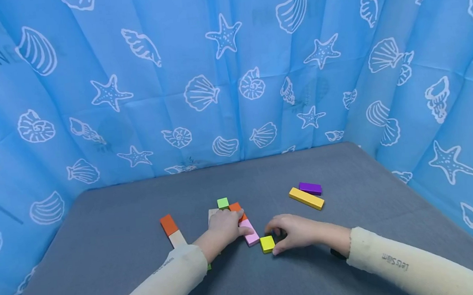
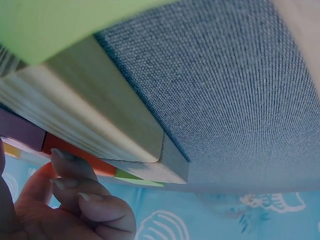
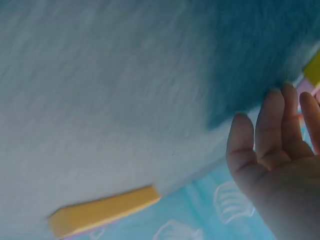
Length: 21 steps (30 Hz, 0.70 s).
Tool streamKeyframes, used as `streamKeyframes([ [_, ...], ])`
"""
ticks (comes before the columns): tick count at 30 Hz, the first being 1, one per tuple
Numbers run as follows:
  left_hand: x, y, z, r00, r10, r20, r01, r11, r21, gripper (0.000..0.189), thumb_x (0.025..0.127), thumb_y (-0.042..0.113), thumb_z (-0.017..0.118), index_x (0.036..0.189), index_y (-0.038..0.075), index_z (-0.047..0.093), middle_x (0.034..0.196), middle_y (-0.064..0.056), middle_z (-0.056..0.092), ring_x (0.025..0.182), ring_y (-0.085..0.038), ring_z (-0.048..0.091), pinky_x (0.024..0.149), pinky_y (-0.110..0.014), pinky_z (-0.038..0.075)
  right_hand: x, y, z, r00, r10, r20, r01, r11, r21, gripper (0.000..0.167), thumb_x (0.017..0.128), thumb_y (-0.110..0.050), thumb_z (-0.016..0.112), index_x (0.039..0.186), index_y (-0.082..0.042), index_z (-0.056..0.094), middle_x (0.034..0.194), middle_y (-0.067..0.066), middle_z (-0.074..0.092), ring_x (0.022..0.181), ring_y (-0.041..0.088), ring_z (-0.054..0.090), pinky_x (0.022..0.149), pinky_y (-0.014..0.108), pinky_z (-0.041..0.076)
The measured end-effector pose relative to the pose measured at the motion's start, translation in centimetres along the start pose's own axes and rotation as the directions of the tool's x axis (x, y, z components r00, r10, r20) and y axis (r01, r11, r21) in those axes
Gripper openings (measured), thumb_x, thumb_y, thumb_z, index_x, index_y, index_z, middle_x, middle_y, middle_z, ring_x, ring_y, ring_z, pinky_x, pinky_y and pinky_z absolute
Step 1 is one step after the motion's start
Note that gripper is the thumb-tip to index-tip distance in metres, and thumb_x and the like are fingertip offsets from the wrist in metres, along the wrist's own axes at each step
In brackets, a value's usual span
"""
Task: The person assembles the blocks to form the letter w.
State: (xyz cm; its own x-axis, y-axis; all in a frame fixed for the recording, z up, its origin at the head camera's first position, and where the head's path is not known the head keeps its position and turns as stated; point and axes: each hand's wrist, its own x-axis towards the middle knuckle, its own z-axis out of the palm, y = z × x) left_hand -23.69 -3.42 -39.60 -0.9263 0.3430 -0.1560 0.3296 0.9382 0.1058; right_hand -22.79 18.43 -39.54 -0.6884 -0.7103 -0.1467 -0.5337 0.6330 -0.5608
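My left hand (image 1: 224, 227) lies over a cluster of coloured blocks, its fingers at the orange block (image 1: 236, 207) and its thumb over the pink block (image 1: 250, 237) joined end to end with it. In the left wrist view, bent fingertips (image 2: 92, 200) overlap the orange block (image 2: 75, 155), beside a pale wooden block (image 2: 100, 110). A light green block (image 1: 223, 203) tops the cluster. My right hand (image 1: 295, 232) is beside a yellow block (image 1: 267, 244) at the pink block's near end, thumb and fingers apart. Its fingers are loosely extended in the right wrist view.
A long amber block (image 1: 306, 199) and a purple block (image 1: 310, 188) lie together at the back right. Left of the cluster, another orange block (image 1: 169, 224) adjoins a pale block (image 1: 177, 238), partly behind my sleeve. A blue shell-print curtain (image 1: 231, 83) borders the grey tabletop (image 1: 120, 212).
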Motion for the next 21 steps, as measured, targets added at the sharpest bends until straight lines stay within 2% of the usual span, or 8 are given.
streamKeyframes([
  [3,0.0,0.0,0.0,1.0,0.0,-0.002,0.0,1.0,0.002,0.067,0.084,0.054,0.069,0.138,0.017,0.058,0.122,-0.012,0.064,0.1,-0.027,0.059,0.094,-0.042,0.047,-0.3,0.6,-1.1,0.999,0.007,-0.035,-0.007,1.0,0.019,0.038,0.085,-0.025,0.077,0.116,-0.004,0.067,0.089,-0.005,0.056,0.081,0.012,0.051,0.071,0.026,0.045],
  [6,0.0,-0.1,0.0,1.0,0.001,-0.005,-0.001,1.0,0.001,0.067,0.084,0.054,0.07,0.138,0.017,0.058,0.12,-0.012,0.065,0.096,-0.026,0.058,0.092,-0.041,0.047,-0.7,1.7,-2.6,0.989,0.039,-0.143,-0.041,0.999,-0.009,0.031,0.086,-0.019,0.076,0.11,-0.001,0.069,0.086,-0.004,0.057,0.077,0.011,0.051,0.068,0.026,0.046],
  [9,0.0,-0.1,0.1,1.0,0.001,-0.01,-0.001,1.0,0.003,0.067,0.084,0.054,0.07,0.138,0.017,0.058,0.119,-0.012,0.065,0.096,-0.026,0.058,0.091,-0.041,0.047,-1.1,3.3,-4.1,0.958,0.106,-0.268,-0.122,0.992,-0.042,0.027,0.086,-0.017,0.075,0.104,0.003,0.069,0.083,-0.001,0.057,0.074,0.013,0.05,0.065,0.03,0.044],
  [11,0.1,-0.1,0.2,1.0,0.004,-0.013,-0.004,1.0,0.007,0.066,0.084,0.054,0.07,0.138,0.017,0.058,0.12,-0.012,0.065,0.097,-0.026,0.058,0.091,-0.041,0.047,-1.4,4.4,-4.8,0.933,0.172,-0.316,-0.197,0.979,-0.05,0.028,0.086,-0.017,0.075,0.102,0.005,0.068,0.083,0.003,0.057,0.074,0.016,0.05,0.065,0.033,0.044],
  [15,0.1,-0.1,0.2,1.0,0.01,-0.011,-0.01,1.0,0.013,0.065,0.084,0.053,0.07,0.137,0.017,0.059,0.12,-0.011,0.065,0.098,-0.026,0.059,0.092,-0.041,0.047,-2.3,6.3,-5.5,0.901,0.292,-0.322,-0.332,0.94,-0.076,0.034,0.084,-0.023,0.077,0.1,0.005,0.065,0.087,0.009,0.056,0.076,0.021,0.05,0.068,0.037,0.045],
  [21,0.0,0.0,0.0,1.0,0.006,-0.005,-0.006,1.0,0.009,0.065,0.084,0.052,0.07,0.137,0.017,0.059,0.121,-0.012,0.064,0.099,-0.027,0.058,0.093,-0.042,0.047,-3.1,7.9,-5.3,0.866,0.389,-0.313,-0.441,0.891,-0.112,0.042,0.08,-0.03,0.08,0.097,0.004,0.062,0.086,0.01,0.054,0.077,0.023,0.048,0.068,0.037,0.042],
])
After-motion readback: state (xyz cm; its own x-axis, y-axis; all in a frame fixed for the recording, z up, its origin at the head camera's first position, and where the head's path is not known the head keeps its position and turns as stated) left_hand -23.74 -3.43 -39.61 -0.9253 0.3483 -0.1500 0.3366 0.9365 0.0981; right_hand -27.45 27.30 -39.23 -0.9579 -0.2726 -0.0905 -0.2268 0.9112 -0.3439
